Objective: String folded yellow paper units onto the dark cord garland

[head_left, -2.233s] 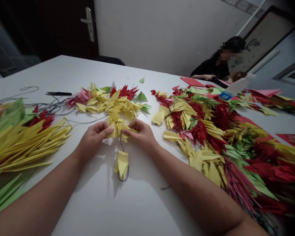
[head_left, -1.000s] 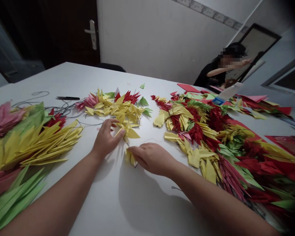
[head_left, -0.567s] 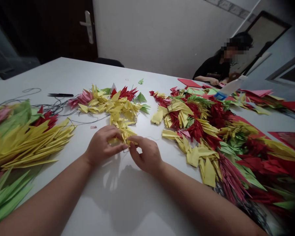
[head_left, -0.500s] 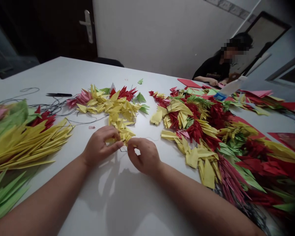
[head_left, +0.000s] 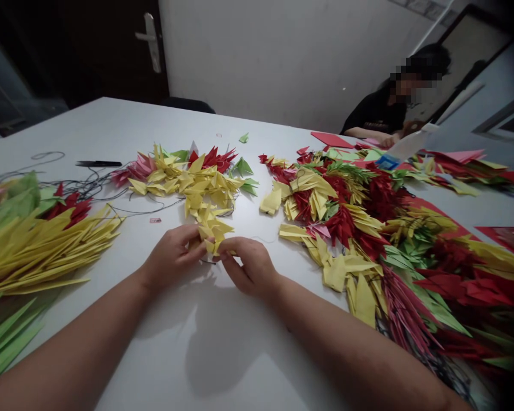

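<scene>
My left hand (head_left: 171,254) is closed in a pinch on the near end of a string of yellow origami pieces (head_left: 212,222). From the other side, the thumb and forefinger of my right hand (head_left: 252,265) grip the lowest yellow piece, and the fingertips of both hands nearly meet there. A bit of dark cord shows just below the fingers. Beyond the hands the string runs back into a cluster of yellow origami, with red origami (head_left: 214,160), pink origami (head_left: 132,171) and green pieces around it. My fingers partly hide the piece they hold.
Thin tweezers (head_left: 98,164) lie beside tangled dark cord (head_left: 81,188). Yellow and green folded paper (head_left: 47,245) is heaped at left. Many strung origami bundles (head_left: 338,222) cover the right side, near a clear bottle (head_left: 406,148). Another person (head_left: 377,114) sits at the far right.
My right hand's fingers have come in closer against the yellow piece, and the gap between its thumb and forefinger has narrowed. The view has shifted slightly.
</scene>
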A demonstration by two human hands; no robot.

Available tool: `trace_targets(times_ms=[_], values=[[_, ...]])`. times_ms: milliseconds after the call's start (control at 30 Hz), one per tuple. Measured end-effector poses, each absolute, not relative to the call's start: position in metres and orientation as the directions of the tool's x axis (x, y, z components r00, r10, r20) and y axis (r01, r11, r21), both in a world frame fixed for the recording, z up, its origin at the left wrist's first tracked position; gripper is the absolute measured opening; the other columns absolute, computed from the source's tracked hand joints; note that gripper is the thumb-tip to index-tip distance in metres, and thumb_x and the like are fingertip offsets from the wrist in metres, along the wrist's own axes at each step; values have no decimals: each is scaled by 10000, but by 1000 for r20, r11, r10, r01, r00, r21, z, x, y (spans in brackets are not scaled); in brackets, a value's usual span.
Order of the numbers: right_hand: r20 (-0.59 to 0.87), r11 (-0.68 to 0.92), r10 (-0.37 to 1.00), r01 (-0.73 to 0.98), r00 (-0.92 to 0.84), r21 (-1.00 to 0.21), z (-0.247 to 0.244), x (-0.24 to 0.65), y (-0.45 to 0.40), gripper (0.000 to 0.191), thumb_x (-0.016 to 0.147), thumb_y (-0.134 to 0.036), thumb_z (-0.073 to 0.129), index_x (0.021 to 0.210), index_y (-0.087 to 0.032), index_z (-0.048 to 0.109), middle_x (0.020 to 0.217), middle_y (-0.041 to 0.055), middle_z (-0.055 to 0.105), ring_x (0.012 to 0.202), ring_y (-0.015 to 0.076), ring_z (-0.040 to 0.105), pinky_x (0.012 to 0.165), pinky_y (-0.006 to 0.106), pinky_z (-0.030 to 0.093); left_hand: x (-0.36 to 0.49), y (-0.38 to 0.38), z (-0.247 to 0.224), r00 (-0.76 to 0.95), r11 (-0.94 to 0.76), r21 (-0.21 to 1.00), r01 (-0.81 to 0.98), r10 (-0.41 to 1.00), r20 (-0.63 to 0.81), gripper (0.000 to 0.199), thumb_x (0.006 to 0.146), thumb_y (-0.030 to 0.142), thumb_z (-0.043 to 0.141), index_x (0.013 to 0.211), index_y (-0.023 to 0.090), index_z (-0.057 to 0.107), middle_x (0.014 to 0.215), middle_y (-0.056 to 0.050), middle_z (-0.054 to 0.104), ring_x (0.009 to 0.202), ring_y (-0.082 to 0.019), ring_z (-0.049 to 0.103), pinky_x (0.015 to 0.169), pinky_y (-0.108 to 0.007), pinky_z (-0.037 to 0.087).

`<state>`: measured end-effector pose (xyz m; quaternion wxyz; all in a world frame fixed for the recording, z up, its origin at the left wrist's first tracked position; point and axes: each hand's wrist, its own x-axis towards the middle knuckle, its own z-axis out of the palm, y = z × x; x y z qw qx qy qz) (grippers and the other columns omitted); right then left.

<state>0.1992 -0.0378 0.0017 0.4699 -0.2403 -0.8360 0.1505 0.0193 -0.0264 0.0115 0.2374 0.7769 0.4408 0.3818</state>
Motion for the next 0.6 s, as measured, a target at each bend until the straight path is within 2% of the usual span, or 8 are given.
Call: trace_targets(times_ms=[100,167,267,400,600], values=[[650,724,689,252,-322,-642,0,200,-33,61,840,-173,444,829,-206,494,732,13,642,664,109,630,626,225,486,19,-27,9,269,-521,655,548,851,452,243,795,349,467,631,190,551,545,24,535,512,-112,470,513,-226,372],[558,597,801,228,-215,-769,-1,199,-28,32,818,-225,491,795,-202,489,707,2,605,637,106,600,575,216,460,17,-27,7,228,-526,640,560,840,492,220,787,335,468,672,182,576,590,5,584,546,-124,517,527,-229,406],[363,384,921,178,-138,-906,-2,198,-21,206,768,-355,600,729,-201,469,599,-43,505,535,84,500,506,202,392,16,-28,5,214,-554,616,560,815,538,208,780,327,487,749,169,619,671,-30,647,601,-145,568,530,-233,440],[204,222,970,142,-135,-965,-1,196,-17,383,663,-473,703,669,-197,437,577,-65,447,498,59,410,492,200,346,18,-29,9,248,-624,549,556,755,607,193,792,316,511,715,172,614,666,-36,657,603,-148,576,555,-244,459],[116,137,980,131,-159,-982,0,195,-18,473,588,-536,744,679,-199,425,582,-64,459,508,63,405,484,202,312,18,-27,9,320,-699,483,527,690,649,212,827,304,502,715,184,636,730,-66,701,700,-180,639,673,-291,514]])
